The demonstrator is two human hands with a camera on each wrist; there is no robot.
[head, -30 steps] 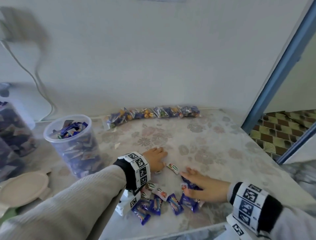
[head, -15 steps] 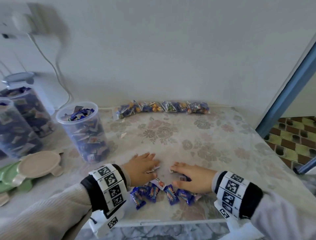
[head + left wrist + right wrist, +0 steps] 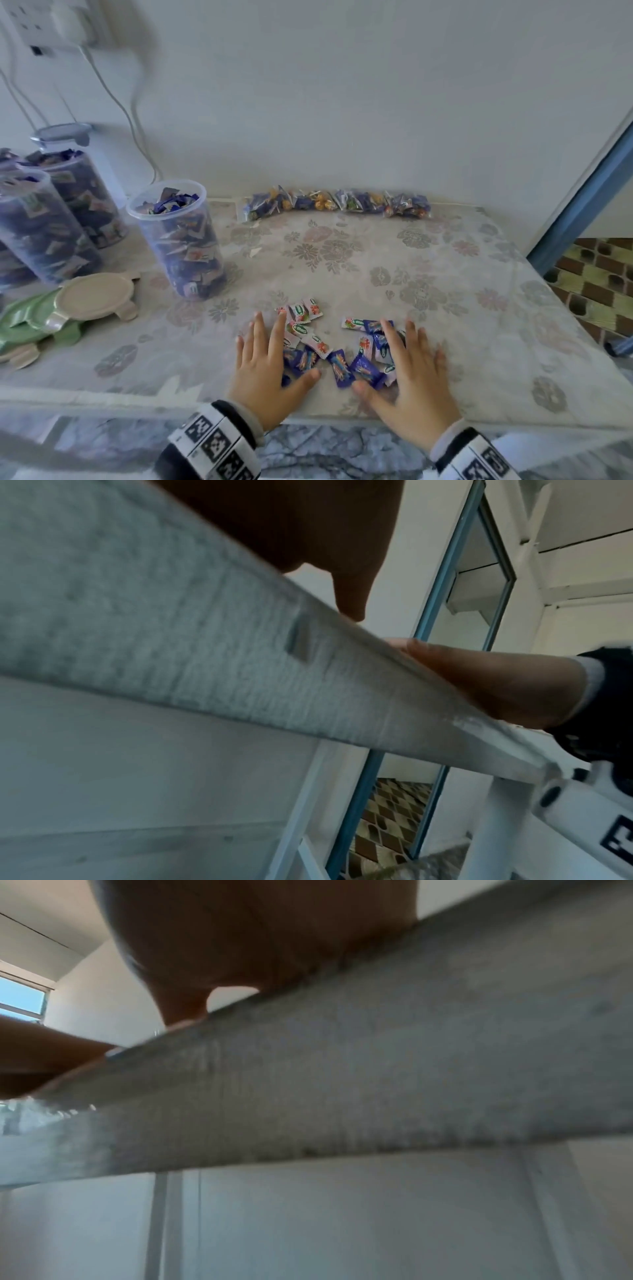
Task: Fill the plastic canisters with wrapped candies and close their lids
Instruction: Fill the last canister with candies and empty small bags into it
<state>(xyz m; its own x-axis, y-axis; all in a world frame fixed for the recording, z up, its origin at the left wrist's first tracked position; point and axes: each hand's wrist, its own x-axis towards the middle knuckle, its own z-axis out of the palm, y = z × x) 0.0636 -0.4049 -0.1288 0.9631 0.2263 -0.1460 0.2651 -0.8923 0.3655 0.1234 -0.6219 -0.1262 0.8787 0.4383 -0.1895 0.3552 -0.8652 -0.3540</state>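
A small heap of wrapped candies (image 3: 337, 351), blue and pink-white, lies near the front edge of the table. My left hand (image 3: 270, 363) lies flat with straight fingers on the heap's left side. My right hand (image 3: 409, 368) lies flat on its right side, fingers spread over some wrappers. An open clear canister (image 3: 178, 240), nearly full of candies, stands to the left behind the hands. Two more filled canisters (image 3: 44, 222) stand at the far left. In both wrist views only the table edge (image 3: 205, 647) and the undersides of the hands show.
A beige lid (image 3: 94, 299) lies on green lids (image 3: 24, 325) at the left front. A row of bagged candies (image 3: 337, 204) lies along the wall. White cables (image 3: 137, 113) hang from a wall socket. The table (image 3: 479, 325) ends at the right by a blue frame (image 3: 579, 205).
Both hands slid the candies toward the front edge and now lie flat with fingers straight on either side of the heap. The head camera tilted and moved back.
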